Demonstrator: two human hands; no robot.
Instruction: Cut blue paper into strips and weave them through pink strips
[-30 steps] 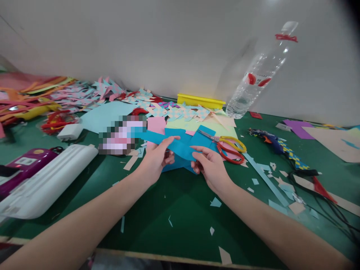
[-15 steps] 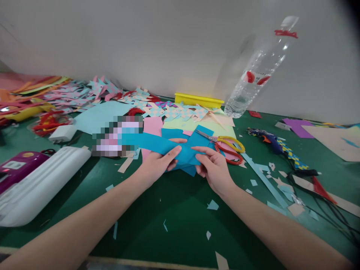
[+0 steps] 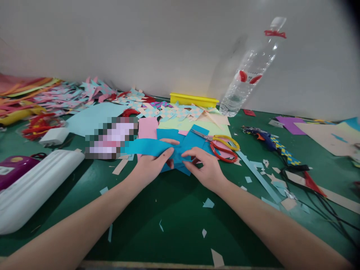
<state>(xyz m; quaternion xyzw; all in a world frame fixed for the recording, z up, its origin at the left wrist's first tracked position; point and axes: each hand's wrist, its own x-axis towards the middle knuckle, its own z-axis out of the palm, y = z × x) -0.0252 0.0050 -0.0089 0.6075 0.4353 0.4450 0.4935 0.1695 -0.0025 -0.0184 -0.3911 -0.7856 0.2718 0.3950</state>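
Observation:
A blue paper strip [image 3: 147,147] is pinched between the thumb and fingers of my left hand [image 3: 153,165]. Its free length reaches out to the left, slightly curved. My right hand [image 3: 206,167] is just to the right, thumb and index fingertip apart and pointing at my left fingers. Whether those tips touch the strip's near end is hard to make out against the blue behind. Blue paper pieces [image 3: 171,134] lie beneath and beyond both hands. Scissors [image 3: 225,144] with one yellow and one red handle rest on them, blades pointing left.
A pixelated phone-like object [image 3: 115,138] lies left, near a white adapter [image 3: 54,137] and a long white case [image 3: 42,187]. A plastic bottle [image 3: 250,75] leans at the wall by a yellow tray [image 3: 194,100]. Woven paper strips [image 3: 168,111] lie behind; scraps [image 3: 208,203] and cables [image 3: 317,195] lie right.
My right fingers have spread and moved off the strip's right part, which no longer shows broad between my hands. The strip's left length has tilted lower. The whole view has shifted slightly.

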